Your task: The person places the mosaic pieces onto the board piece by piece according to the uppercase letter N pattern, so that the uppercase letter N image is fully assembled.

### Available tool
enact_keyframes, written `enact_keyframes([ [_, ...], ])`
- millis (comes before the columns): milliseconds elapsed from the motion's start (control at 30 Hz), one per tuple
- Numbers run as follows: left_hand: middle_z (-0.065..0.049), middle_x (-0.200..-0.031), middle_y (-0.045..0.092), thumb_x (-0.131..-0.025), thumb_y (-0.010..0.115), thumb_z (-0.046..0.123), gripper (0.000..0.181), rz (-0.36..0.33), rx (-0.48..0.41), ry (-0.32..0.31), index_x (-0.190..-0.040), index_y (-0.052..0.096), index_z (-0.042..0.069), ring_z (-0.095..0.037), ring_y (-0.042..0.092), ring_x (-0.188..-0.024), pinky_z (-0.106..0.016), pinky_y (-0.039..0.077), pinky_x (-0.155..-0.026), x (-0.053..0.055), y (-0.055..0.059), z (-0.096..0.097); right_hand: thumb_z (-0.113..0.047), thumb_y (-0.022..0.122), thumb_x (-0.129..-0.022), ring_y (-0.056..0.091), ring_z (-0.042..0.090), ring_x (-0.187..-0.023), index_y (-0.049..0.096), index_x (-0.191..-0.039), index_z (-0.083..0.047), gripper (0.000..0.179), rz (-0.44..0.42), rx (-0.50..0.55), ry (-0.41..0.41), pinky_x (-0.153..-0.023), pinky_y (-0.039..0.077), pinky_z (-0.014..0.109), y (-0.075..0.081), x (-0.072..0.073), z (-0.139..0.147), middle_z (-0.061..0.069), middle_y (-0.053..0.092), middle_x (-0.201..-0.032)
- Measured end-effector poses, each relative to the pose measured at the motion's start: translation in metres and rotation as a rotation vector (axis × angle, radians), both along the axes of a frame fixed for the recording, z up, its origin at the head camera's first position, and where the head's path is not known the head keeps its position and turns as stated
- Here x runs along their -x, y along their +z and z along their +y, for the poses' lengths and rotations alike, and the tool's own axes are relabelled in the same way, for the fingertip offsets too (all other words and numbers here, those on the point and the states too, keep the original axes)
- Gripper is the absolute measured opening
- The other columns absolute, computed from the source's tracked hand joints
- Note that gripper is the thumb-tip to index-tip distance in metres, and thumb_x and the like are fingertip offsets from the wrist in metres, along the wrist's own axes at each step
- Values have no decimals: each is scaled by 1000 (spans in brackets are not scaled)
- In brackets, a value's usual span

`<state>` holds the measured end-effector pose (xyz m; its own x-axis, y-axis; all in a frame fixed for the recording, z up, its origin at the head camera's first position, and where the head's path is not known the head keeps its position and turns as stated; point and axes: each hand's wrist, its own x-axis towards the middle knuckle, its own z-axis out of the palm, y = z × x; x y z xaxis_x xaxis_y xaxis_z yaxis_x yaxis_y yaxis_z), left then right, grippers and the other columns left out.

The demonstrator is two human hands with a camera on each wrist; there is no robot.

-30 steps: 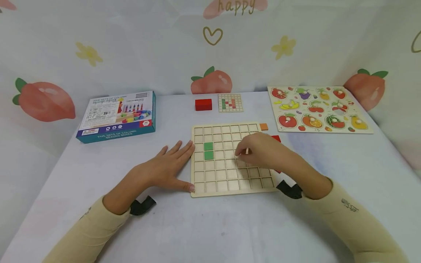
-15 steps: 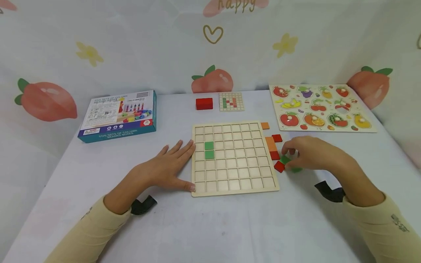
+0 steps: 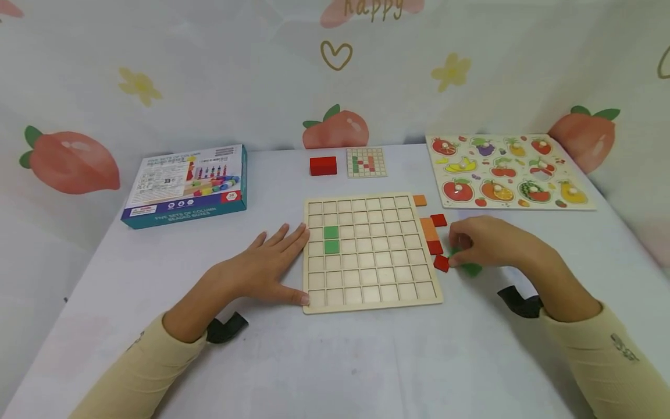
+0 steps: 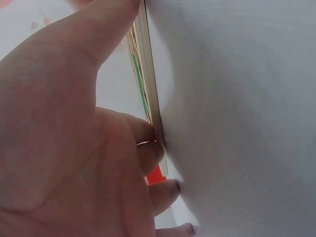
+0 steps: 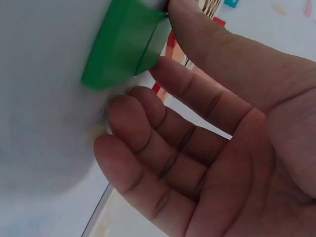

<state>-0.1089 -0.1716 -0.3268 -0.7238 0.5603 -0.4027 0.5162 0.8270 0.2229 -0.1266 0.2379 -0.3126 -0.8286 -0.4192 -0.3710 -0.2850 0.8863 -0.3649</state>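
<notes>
A wooden grid board (image 3: 371,306) lies in the middle of the table with two green square tiles (image 3: 331,240) in its second column. My left hand (image 3: 264,269) lies flat beside it, fingertips and thumb at the board's left edge; the left wrist view shows fingers (image 4: 163,197) along that edge. To the right of the board, my right hand (image 3: 489,241) pinches a green tile (image 5: 154,44) between thumb and index finger. Another green piece (image 5: 111,54) lies right against it. A red tile (image 3: 441,263) sits just left of the right thumb.
Orange tiles (image 3: 429,228) and more red tiles (image 3: 438,220) lie along the board's right edge. Behind stand a red block (image 3: 323,166) and a small pattern card (image 3: 366,162). A boxed bead set (image 3: 185,185) is at back left, a fruit puzzle board (image 3: 510,173) at back right.
My right hand has moved from over the grid board to the green tiles on its right, and its thumb and index finger have closed in on one. The left hand has stayed in place.
</notes>
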Motion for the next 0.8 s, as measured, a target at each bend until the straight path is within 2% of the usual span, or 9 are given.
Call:
enact_keyframes([
  [200, -4, -168, 0, -73, 62, 82, 126, -2, -3, -1, -162, 6, 13, -35, -5, -152, -65, 3, -115, 0, -2, -1, -23, 88, -78, 53, 17, -76, 66, -98, -13, 31, -38, 29, -6, -66, 49, 33, 1, 1, 5, -2, 56, -79],
  [500, -4, -168, 0, -73, 61, 83, 126, 5, 1, -1, -162, 6, 13, -35, -5, -152, -65, 4, -115, 0, -2, -2, -8, 85, -79, 53, 19, -78, 61, -93, -11, 28, 29, 62, -10, -70, 51, 34, 2, 2, 5, -1, 57, -81],
  [800, -2, -168, -2, -73, 60, 84, 126, -2, 5, 5, -163, 4, 15, -33, -7, -152, -64, 2, -115, 0, -3, -2, -4, 81, -84, 58, 15, -79, 72, -97, -12, 17, 115, 190, 7, -70, 54, 29, 9, 0, 6, -6, 66, -86],
])
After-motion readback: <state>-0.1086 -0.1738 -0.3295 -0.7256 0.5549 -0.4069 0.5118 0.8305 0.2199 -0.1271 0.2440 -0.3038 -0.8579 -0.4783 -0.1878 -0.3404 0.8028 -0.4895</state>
